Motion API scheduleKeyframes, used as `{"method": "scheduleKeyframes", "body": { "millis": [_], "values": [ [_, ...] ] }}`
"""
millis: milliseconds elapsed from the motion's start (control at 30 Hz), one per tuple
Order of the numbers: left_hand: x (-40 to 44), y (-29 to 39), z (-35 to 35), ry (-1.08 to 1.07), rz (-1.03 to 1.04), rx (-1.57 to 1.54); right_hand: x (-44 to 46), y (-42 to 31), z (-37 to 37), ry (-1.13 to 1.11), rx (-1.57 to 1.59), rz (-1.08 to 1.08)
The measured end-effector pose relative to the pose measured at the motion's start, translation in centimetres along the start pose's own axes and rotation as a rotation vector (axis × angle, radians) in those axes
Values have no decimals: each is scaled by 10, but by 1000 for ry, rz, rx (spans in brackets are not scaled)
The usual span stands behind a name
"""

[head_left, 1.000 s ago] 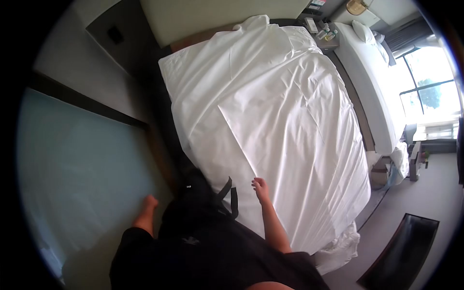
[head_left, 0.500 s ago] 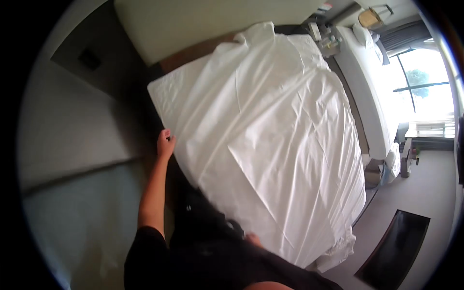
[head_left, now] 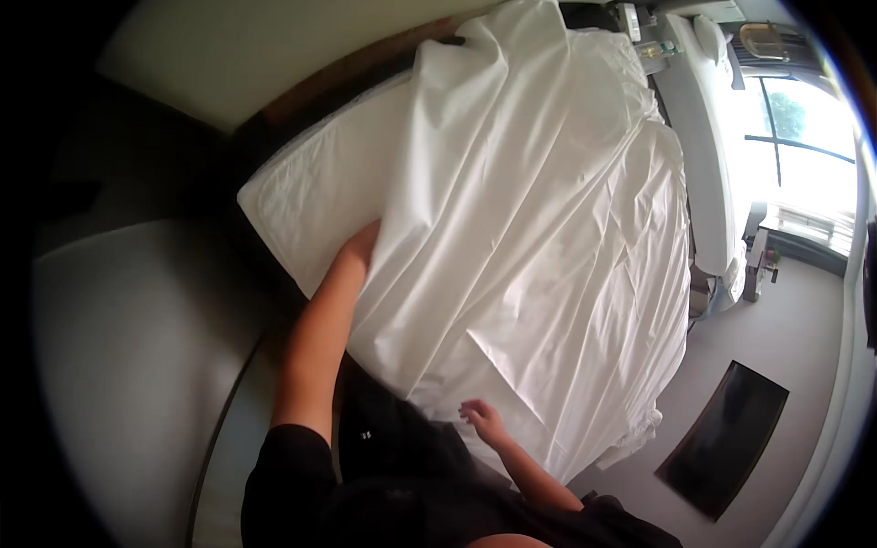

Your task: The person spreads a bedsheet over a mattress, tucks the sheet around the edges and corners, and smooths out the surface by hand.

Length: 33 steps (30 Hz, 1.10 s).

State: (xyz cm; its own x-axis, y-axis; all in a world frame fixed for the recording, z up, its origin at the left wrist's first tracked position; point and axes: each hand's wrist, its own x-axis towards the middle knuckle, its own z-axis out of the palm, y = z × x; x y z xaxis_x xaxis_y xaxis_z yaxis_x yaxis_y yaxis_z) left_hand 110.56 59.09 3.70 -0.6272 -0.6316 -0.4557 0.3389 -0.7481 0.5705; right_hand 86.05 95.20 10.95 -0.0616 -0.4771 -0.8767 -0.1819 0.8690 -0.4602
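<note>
A smooth white sheet (head_left: 521, 237), ridged with long creases, is draped across the mattress (head_left: 315, 183). Its raised edge is touched by the left hand (head_left: 364, 241), whose grip cannot be told; the right hand (head_left: 482, 420) is held loosely spread. A pale mark (head_left: 366, 436) on black clothing (head_left: 393, 466) cannot be read.

Open air above the white sheet (head_left: 530, 228)

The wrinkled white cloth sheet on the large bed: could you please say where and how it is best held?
This sheet is probably best pinched at its left edge, from the person's left: there it rises in a loose fold beside the exposed white mattress, where the left hand meets it.
</note>
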Motion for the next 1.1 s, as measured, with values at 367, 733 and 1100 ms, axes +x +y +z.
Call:
{"method": "scheduleKeyframes", "body": {
  "millis": [367, 733, 1100],
  "values": [
    [96, -53, 33, -370, -214, -142, 80, -240, 38, 656, -357, -927],
    [5, -1, 56, 604, 337, 134, 176, -375, 14, 367, -391, -874],
    [-187, 24, -14, 1165, 824, -154, 94, -389, 118, -544, 25, -1017]
  ]
}}
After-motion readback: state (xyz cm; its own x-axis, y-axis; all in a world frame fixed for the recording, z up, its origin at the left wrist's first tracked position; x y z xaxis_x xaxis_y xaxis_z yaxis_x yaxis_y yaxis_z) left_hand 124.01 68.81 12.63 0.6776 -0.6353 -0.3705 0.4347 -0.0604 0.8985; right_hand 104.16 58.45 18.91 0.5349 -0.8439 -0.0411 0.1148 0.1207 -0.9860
